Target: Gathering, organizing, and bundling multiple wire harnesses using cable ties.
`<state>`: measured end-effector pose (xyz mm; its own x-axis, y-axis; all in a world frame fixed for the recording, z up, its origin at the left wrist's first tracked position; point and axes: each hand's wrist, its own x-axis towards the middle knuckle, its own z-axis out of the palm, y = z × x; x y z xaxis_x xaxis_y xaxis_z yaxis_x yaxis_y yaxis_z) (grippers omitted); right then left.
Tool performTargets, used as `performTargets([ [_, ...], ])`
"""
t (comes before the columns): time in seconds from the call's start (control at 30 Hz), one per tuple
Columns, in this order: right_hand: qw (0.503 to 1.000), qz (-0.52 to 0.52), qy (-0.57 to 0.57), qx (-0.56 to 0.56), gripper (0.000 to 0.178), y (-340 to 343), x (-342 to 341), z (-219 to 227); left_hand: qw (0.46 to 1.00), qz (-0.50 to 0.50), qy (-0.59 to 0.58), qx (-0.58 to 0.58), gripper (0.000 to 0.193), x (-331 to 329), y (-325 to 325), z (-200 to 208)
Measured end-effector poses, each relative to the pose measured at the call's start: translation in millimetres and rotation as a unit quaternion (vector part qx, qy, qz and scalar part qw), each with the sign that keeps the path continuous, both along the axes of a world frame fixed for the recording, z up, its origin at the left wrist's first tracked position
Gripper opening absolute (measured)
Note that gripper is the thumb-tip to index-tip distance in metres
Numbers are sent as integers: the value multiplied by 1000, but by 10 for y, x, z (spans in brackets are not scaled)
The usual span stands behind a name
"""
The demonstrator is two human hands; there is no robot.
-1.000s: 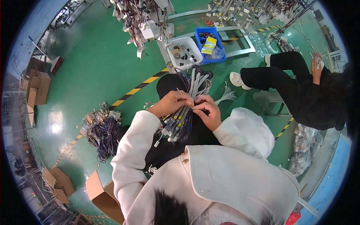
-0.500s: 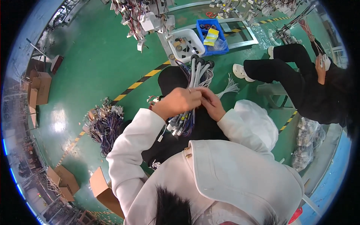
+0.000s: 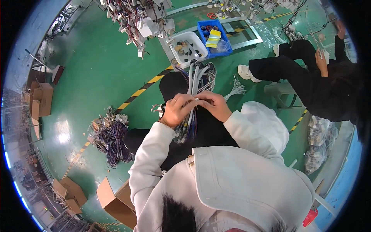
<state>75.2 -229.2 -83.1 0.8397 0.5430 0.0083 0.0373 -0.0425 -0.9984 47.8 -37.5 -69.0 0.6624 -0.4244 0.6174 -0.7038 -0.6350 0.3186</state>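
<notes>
The left hand [image 3: 177, 109] and right hand [image 3: 218, 106] meet, grips pinched tight on a small white piece [image 3: 197, 99], over the cable bundle [image 3: 197, 76] at the lap [image 3: 212, 135]; open green floor [image 3: 89, 73] spreads leftward.

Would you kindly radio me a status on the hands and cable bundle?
Left hand and right hand pinched together at a small white piece. Cable bundle directly beneath. No obstruction seen.

Left hand [image 3: 178, 110] drawn back off right hand [image 3: 216, 106] — co-worker's raised hand [image 3: 340, 29] shifted farther right.
</notes>
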Motion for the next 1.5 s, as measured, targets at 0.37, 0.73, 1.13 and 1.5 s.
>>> performTargets([
  [0.37,924,-96,-349,-126,9,63,-52,232,971,25,46,-231,20,-12,-76,-185],
  [0.73,956,2,-267,-122,7,-121,-61,98,713,117,431,-541,3,-169,81,-191],
  [1.13,950,55,269,148,17,149,11,225,602,-74,534,-589,29,106,64,-13],
  [1.5,965,162,-162,-130,11,18,231,168,774,-18,513,-372,29,1,159,84],
])
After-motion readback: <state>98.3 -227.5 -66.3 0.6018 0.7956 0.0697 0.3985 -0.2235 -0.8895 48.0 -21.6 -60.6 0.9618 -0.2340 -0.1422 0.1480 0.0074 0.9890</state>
